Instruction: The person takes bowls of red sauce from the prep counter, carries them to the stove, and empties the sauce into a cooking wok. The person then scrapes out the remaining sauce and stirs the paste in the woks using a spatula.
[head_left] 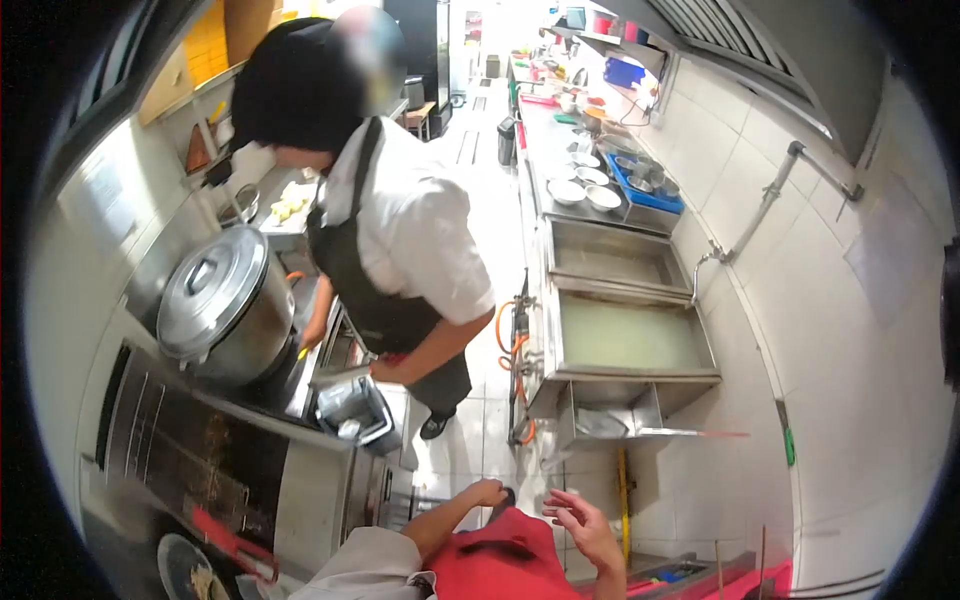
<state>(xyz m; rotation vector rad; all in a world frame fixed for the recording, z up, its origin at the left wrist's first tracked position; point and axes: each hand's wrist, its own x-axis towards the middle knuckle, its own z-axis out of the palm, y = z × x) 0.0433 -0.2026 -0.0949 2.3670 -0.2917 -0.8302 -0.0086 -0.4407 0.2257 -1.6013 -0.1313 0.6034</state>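
Observation:
My left hand is low in front of my red apron, its fingers curled together. What they hold, if anything, is hidden. Beside it a small dark shape shows, too little of it to name. To the right, my right hand hangs in the air with its fingers apart and nothing in them. Ahead of it is a steel fryer-like unit with a tank of cloudy liquid. A metal scoop or basket with a long handle rests in a steel box at its front.
Ahead on the left, a co-worker stands beside a large lidded pot and a grey bin. A red-handled tool and a pan are at the lower left. White bowls stand on the far right counter. Orange hoses edge the aisle.

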